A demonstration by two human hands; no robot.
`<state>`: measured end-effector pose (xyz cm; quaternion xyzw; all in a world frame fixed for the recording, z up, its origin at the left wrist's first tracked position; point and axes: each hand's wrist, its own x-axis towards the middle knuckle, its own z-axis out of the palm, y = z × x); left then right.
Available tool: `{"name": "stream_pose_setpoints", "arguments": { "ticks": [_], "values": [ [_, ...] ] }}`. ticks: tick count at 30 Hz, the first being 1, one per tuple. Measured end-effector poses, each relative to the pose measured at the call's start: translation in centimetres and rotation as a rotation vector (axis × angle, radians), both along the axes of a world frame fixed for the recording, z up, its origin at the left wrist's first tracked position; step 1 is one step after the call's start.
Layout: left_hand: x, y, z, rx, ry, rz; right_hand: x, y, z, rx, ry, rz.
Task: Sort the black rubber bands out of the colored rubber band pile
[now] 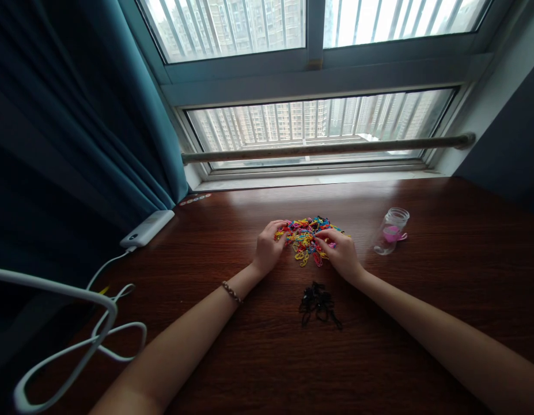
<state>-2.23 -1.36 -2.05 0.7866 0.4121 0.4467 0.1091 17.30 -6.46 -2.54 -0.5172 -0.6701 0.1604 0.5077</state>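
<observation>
A heap of small coloured elastic bands (305, 237) lies on the dark wooden table (258, 351) near the window. My left hand (269, 246) rests at the heap's left edge, fingers curled into the bands. At the right side of the heap my right hand (341, 251) has its fingertips pinched together among the bands. A smaller pile of black bands (318, 303) sits nearer to me, between my forearms. What each hand grips is too small to make out.
A small clear jar (391, 231) with something pink inside lies tipped to the right of the heap. A white power bank (147, 228) with a white cable (98, 331) sits at the left. A teal curtain (76, 115) hangs left; the window sill (310, 180) runs behind.
</observation>
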Motion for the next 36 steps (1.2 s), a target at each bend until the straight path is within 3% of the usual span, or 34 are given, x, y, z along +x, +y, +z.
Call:
{"name": "stream_pose_setpoints", "arguments": {
  "ticks": [5, 9, 27, 32, 36],
  "values": [
    [-0.1, 0.5, -0.5, -0.092, -0.120, -0.006, 0.1, -0.2, 0.7, -0.218, 0.291, 0.105],
    [-0.1, 0.7, -0.7, -0.107, -0.138, -0.018, 0.1, -0.1, 0.9, -0.269, 0.357, 0.164],
    [-0.4, 1.2, -0.7, -0.052, -0.161, 0.063, -0.1, -0.1, 0.2, -0.304, 0.275, 0.209],
    [-0.4, 1.4, -1.2, -0.103, -0.244, 0.021, -0.3, -0.5, 1.5, -0.324, 0.285, 0.209],
    [-0.3, 1.3, -1.1, -0.112, -0.253, 0.011, -0.5, -1.4, 3.1, -0.524, 0.213, 0.395]
  ]
}}
